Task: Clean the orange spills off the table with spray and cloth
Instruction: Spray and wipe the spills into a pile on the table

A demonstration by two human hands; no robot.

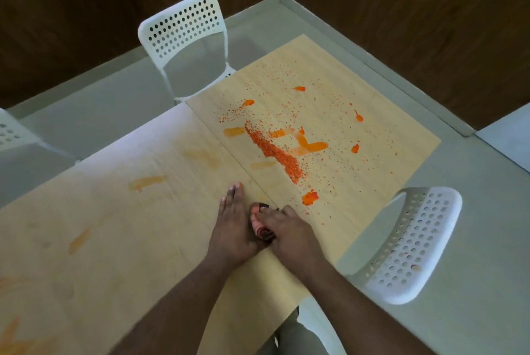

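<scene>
Wiping step: right hand (289, 229) curls round a bunched, orange-stained cloth (259, 227) on the pale wood-grain table (129, 240).
Left hand (233, 222): flat, fingers straight, touching cloth's side, gripping nothing.
Spills: grainy orange spills (275, 151) well ahead; faint smears left.
Next: likely push cloth forward into the grains.
Spray: not in view.
Chairs: white perforated chair (183, 27).

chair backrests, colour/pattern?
White, perforated with round holes; head view shows the far chair best.
</scene>
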